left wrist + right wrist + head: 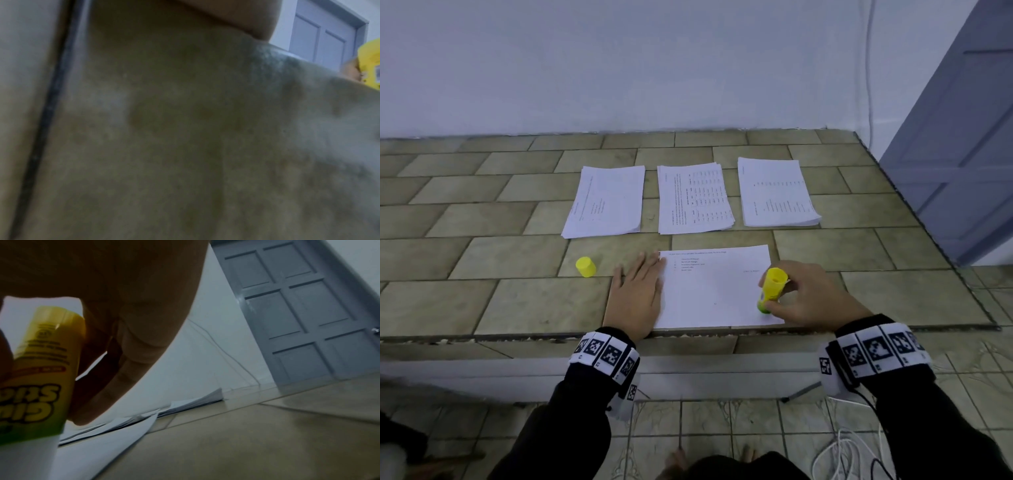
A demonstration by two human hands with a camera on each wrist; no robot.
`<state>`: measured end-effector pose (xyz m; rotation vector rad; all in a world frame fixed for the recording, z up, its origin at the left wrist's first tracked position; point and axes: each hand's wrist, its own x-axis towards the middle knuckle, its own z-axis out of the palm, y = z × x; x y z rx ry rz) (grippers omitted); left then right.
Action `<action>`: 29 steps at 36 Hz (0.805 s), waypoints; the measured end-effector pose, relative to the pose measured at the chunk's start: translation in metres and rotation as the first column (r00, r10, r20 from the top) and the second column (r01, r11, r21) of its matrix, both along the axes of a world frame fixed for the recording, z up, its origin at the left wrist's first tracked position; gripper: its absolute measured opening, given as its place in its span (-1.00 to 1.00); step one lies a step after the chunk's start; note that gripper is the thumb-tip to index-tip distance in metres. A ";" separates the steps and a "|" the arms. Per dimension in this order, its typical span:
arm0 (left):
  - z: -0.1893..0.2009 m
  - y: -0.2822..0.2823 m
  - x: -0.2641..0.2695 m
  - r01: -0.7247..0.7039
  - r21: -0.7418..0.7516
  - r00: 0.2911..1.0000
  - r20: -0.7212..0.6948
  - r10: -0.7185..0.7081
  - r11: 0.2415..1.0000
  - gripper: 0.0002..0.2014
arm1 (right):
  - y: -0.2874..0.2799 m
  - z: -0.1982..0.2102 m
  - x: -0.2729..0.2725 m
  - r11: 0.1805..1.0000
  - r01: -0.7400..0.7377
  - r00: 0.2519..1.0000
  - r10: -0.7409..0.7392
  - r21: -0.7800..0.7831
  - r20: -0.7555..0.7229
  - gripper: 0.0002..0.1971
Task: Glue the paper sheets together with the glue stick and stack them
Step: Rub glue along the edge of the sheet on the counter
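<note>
The right hand point(115, 313) fills the upper left, its fingers point(115, 382) curled round a yellow glue stick point(41, 369) that stands inverted, its green end down on a white paper sheet point(86, 456). Beyond the glue stick, further paper stacks point(195, 400) lie on the tan tiled surface point(267, 443). Far behind the stacks stands a grey panelled door point(298, 313), with a thin cable point(226, 350) on the white wall beside it.
</note>
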<state>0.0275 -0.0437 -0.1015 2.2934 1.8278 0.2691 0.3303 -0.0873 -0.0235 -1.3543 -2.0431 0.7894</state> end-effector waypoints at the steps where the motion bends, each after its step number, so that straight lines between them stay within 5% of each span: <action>1: 0.000 0.000 0.000 0.000 -0.003 1.000 -0.003 0.000 1.000 -0.20 | -0.001 0.000 0.004 1.000 0.023 1.000 -0.023 -0.004 0.010 -0.86; 10: 0.002 -0.002 0.002 -0.019 0.012 0.998 0.063 0.018 1.000 -0.30 | 0.004 0.009 0.005 0.998 0.049 0.998 -0.047 -0.049 0.048 -0.82; 17: 0.001 -0.002 0.001 -0.005 0.024 0.998 0.062 0.003 1.000 -0.26 | 0.018 0.013 -0.057 0.986 -0.119 0.991 0.112 -0.115 -0.068 -0.77; 25: -0.008 0.001 -0.009 0.069 -0.001 0.997 0.020 -0.069 0.998 -0.40 | 0.026 0.007 -0.122 0.952 -0.300 0.954 0.299 -0.056 -0.021 -0.79; 29: -0.003 -0.002 -0.011 0.109 -0.001 0.993 0.046 -0.109 0.994 -0.25 | 0.029 0.006 -0.131 0.945 -0.326 0.945 0.326 -0.037 0.012 -0.79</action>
